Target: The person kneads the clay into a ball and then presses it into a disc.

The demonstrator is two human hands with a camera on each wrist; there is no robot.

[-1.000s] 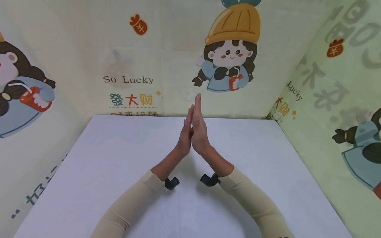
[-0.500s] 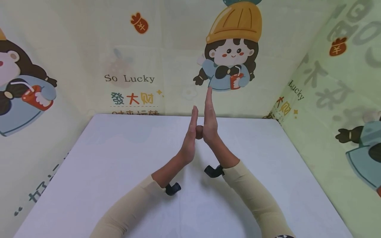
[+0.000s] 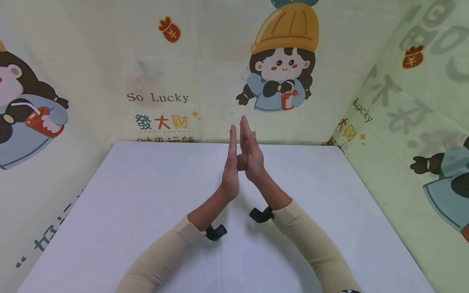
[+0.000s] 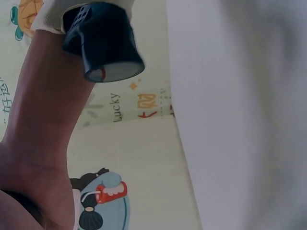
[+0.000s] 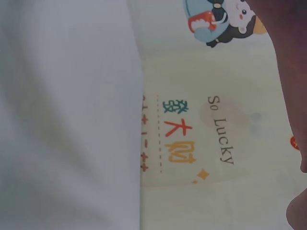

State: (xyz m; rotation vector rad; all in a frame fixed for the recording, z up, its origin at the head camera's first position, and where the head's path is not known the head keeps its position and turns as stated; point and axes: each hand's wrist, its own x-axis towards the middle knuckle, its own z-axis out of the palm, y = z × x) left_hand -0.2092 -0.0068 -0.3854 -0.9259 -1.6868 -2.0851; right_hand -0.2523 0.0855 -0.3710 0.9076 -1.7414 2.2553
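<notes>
- Cartoon-printed cloth [image 3: 165, 81] walls in the white table [image 3: 128, 211] on three sides in your head view; a girl in a yellow hat sits at the upper centre of the frame, and "So Lucky" is printed to her left.
- Head view: your left hand [image 3: 231, 171] and right hand [image 3: 250, 154] stand upright at the centre of the frame, palms facing, fingers straight. The heels and thumbs touch, while a thin gap shows between the fingertips.
- Head view, the change: one second ago your palms were pressed flat together. Half a second ago your right hand had slid higher than your left. Now it has come back down, though its fingertips still stand a little above the left's. I read this as palms rubbing against each other, mid-stroke; neither hand holds any object.
- Head view: a black wrist camera [image 3: 216, 232] shows below your left sleeve [image 3: 161, 256], and a second one [image 3: 261, 215] sits by your right sleeve, both above the table.
- Left wrist view: you see your right forearm [image 4: 43, 143] along the left edge with its black camera at the upper left, the cloth wall in the middle and the white table on the right. The fingers are out of frame, so this view does not show how they lie.
- Right wrist view: the table [image 5: 67, 115] fills the left half, the cloth's lettering sits at the centre, and only a sliver of skin [image 5: 292, 96] runs down the right edge.
</notes>
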